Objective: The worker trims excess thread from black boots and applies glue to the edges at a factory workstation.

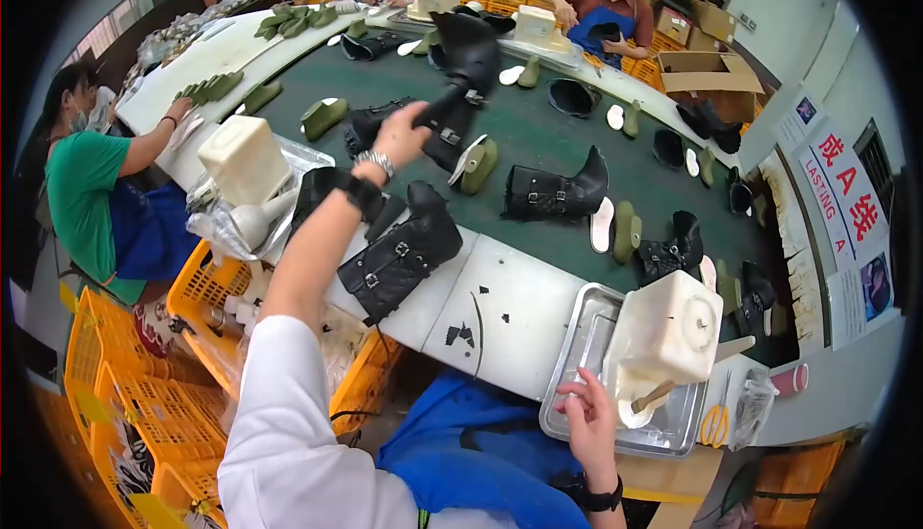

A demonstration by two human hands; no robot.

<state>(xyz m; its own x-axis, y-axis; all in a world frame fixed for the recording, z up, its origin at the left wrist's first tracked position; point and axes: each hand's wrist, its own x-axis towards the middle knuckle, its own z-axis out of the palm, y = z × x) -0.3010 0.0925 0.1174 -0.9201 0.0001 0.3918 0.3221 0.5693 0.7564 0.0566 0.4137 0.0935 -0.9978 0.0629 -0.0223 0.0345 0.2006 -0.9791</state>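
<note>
My left hand (396, 140), its arm stretched across the work surface, is closed on a black boot upper (469, 53) raised above the green belt. Behind that hand lie more black uppers, partly hidden, and a green shoe last (479, 168) with a white insole. Nearer me, a black buckled boot upper (399, 255) lies on the white table edge. My right hand (588, 420) hovers over the near-left rim of a metal tray (584, 337), fingers loosely bent and apart, nothing seen in them. In the tray stands a cream plastic container (670, 327) with a wooden-handled brush (654, 396).
Several boot uppers, insoles and green lasts lie across the green belt (404, 197). Orange crates (154, 414) stand at lower left. Orange scissors (714, 425) lie beside the tray. A person in green (91, 188) works at left; two others stand across the belt.
</note>
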